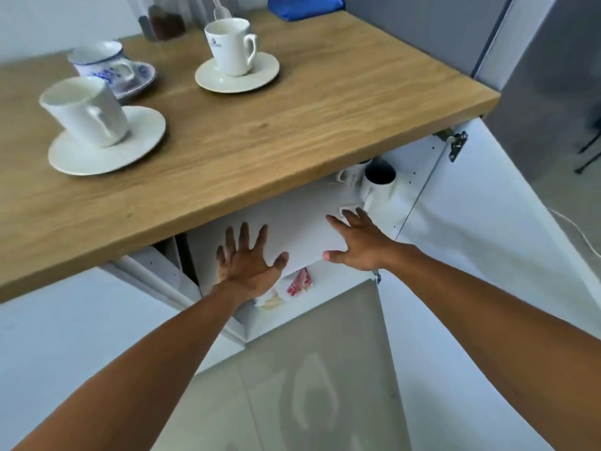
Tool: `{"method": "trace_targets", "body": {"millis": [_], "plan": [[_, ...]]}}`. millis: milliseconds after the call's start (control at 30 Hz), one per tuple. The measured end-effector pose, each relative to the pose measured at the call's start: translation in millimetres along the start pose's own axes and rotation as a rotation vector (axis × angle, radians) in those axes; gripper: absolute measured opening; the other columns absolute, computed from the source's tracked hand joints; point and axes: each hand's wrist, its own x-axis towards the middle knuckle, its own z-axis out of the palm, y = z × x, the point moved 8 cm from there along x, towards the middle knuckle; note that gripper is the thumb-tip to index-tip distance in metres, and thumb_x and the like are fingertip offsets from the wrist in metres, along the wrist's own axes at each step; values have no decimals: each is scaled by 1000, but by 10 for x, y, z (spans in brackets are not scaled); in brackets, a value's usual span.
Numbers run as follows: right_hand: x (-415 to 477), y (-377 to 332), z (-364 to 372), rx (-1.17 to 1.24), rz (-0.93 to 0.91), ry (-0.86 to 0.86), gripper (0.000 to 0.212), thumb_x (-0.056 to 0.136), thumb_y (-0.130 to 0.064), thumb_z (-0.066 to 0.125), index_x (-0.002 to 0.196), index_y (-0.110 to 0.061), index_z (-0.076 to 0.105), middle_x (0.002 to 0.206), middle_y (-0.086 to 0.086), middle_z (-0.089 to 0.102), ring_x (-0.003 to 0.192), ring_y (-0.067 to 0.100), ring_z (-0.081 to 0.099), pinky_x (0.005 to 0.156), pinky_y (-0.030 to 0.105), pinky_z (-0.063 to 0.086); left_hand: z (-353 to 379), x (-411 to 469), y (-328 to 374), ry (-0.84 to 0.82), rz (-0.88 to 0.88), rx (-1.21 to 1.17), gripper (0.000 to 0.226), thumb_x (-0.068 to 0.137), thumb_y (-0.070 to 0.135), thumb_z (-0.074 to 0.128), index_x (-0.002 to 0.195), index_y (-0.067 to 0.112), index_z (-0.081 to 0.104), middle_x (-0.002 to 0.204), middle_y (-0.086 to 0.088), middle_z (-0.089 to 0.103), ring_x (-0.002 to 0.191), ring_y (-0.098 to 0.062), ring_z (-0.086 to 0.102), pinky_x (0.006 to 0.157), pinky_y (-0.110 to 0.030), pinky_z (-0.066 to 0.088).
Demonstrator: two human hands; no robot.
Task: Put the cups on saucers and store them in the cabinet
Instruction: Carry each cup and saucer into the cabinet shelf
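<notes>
Three cups stand on saucers on the wooden counter [292, 131]. A white cup [86, 110] sits on a white saucer [136, 141] at the front left. Behind it is a blue-patterned cup [97, 60] on a matching saucer [144, 74]. A cream cup [231, 45] on a cream saucer [266, 70] stands in the middle. Below the counter the white cabinet [419, 177] is open. My left hand [248, 258] and my right hand [357, 239] lie flat, fingers spread, on its white shelf [299, 222]. Both hold nothing.
White mugs [379, 183] stand at the back right of the shelf, near my right hand. A red-and-white packet [299, 283] lies on the lower level. The open cabinet door [487, 255] hangs to the right. A blue cloth [304, 6] and a jar [166, 22] sit at the counter's back.
</notes>
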Motion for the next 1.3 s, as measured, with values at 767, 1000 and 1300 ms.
{"method": "trace_targets", "body": {"millis": [767, 1000, 1300], "plan": [[-2374, -328, -1123, -38, -55, 48, 92, 89, -68, 48, 157, -32, -3, 166, 3, -10, 150, 26, -21, 120, 48, 4, -1429, -2385, 580, 61, -7, -138, 83, 86, 79, 21, 155, 39, -1, 164, -2, -13, 148, -30, -22, 119, -54, -1], [-2185, -826, -1614, 20, -132, 71, 92, 89, -65, 52, 157, -34, -1, 167, 2, -9, 150, 24, -22, 120, 46, 2, -2091, -2405, 120, 95, -87, -233, 78, 88, 77, 23, 154, 41, 2, 165, -1, -8, 150, -29, -19, 118, -57, 2], [-1105, -1665, -1963, 38, -179, 29, 90, 90, -63, 53, 158, -34, 0, 167, 2, -5, 151, 26, -17, 121, 45, 3, -2672, -1652, -948, 169, -189, -239, 75, 89, 75, 24, 153, 42, 6, 165, -2, 0, 151, -30, -13, 118, -55, 5]]}}
